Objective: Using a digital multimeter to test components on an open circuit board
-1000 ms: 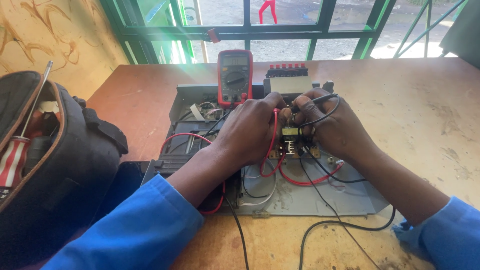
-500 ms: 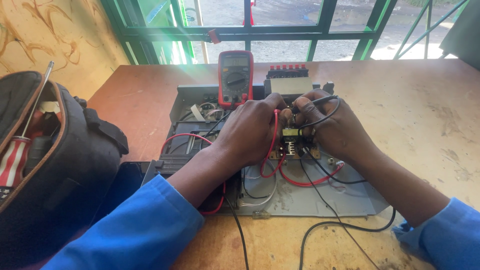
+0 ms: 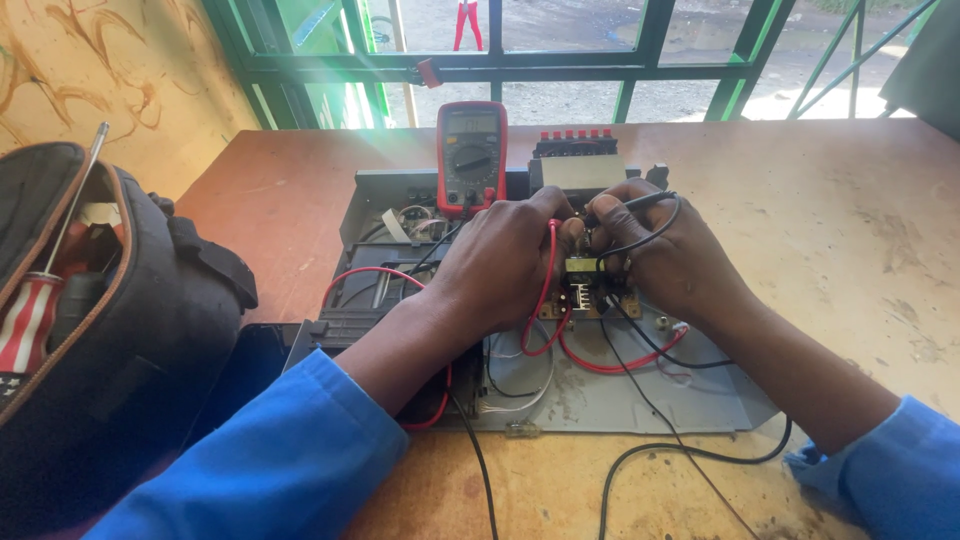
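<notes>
A red probe (image 3: 549, 262) is pinched in the left hand (image 3: 505, 262) and a black probe (image 3: 640, 201) in the right hand (image 3: 668, 258), both closed over a small circuit board (image 3: 585, 295) inside an opened grey chassis (image 3: 640, 395). A red multimeter (image 3: 472, 158) is propped behind; a dark tool bag (image 3: 110, 330) lies at left.
</notes>
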